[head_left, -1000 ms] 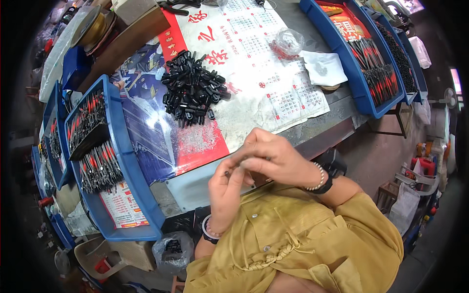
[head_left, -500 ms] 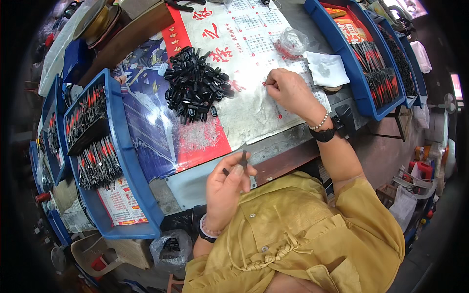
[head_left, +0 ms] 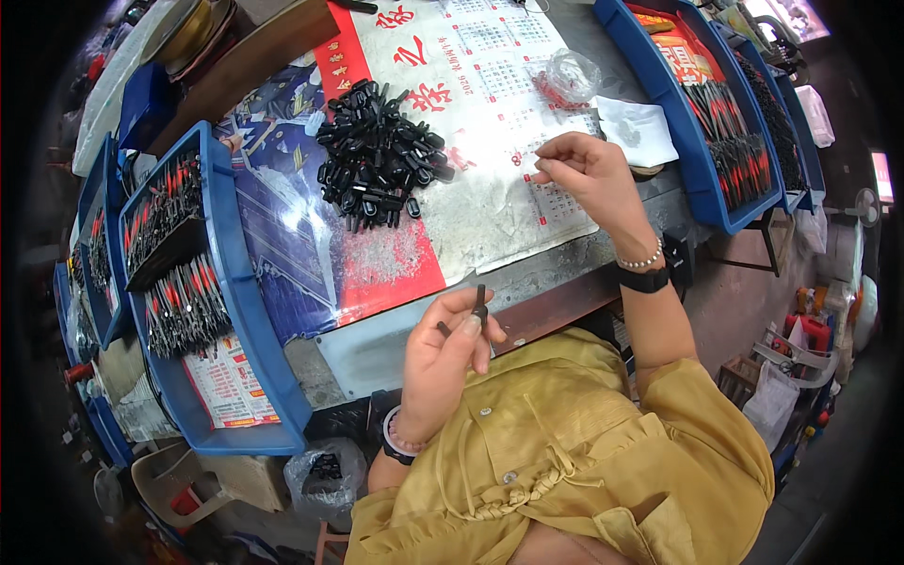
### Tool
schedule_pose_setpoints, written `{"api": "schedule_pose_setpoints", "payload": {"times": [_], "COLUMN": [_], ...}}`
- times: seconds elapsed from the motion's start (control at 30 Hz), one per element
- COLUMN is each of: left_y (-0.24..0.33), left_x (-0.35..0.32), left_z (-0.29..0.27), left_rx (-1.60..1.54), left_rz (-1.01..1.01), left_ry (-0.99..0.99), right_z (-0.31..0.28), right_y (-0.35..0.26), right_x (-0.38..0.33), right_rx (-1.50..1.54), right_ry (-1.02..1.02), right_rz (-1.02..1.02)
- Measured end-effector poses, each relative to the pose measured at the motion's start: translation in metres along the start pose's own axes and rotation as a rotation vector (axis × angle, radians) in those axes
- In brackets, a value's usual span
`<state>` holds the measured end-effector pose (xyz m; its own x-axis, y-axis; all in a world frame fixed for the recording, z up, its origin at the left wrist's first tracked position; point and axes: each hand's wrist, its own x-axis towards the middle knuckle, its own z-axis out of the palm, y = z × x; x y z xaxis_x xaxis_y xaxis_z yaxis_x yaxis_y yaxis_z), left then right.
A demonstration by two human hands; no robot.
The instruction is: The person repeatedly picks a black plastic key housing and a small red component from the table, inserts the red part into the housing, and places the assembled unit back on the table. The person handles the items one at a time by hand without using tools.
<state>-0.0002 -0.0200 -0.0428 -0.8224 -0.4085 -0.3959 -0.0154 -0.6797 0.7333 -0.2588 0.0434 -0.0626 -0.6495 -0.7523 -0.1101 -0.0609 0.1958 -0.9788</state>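
Just in front of the table's near edge, my left hand (head_left: 444,356) is closed on a small black part with a thin stem (head_left: 480,306). Another dark end pokes out by its index finger, and the palm's inside is hidden. My right hand (head_left: 589,179) hovers over the paper calendar (head_left: 499,212), thumb and forefinger brought close together. Whatever may be between those fingertips is too small to make out. Left of the calendar's middle lies a heap of small black plastic parts (head_left: 377,155), all loose.
Blue trays with bundled black and red slim pieces flank me, one at left (head_left: 247,311) and one at right (head_left: 659,104). Beyond my right hand are a clear plastic bag (head_left: 573,77) and a white cloth or paper (head_left: 638,130). A plastic bag (head_left: 325,476) hangs below the left tray.
My right hand has moved slightly right and its fingers have loosened from a tighter curl. The left hand has shifted a little right, with the black part turned more upright.
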Motion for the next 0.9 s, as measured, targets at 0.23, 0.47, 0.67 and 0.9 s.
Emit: {"api": "schedule_pose_setpoints", "payload": {"times": [0.23, 0.47, 0.67, 0.9], "left_y": [-0.004, -0.002, -0.002, -0.001], "left_x": [-0.001, -0.012, -0.018, -0.025], "left_z": [0.006, 0.009, 0.011, 0.008], "left_rx": [0.096, 0.148, 0.237, 0.313], "left_rz": [0.082, 0.139, 0.177, 0.205], "left_ry": [0.019, 0.076, 0.073, 0.064], "right_z": [0.043, 0.061, 0.061, 0.062], "right_y": [-0.027, -0.028, -0.032, -0.036], "right_x": [-0.065, -0.084, -0.092, -0.104], "right_rx": [0.315, 0.417, 0.438, 0.446], "right_ry": [-0.28, -0.354, -0.343, -0.3], "right_rz": [0.153, 0.217, 0.25, 0.231]}}
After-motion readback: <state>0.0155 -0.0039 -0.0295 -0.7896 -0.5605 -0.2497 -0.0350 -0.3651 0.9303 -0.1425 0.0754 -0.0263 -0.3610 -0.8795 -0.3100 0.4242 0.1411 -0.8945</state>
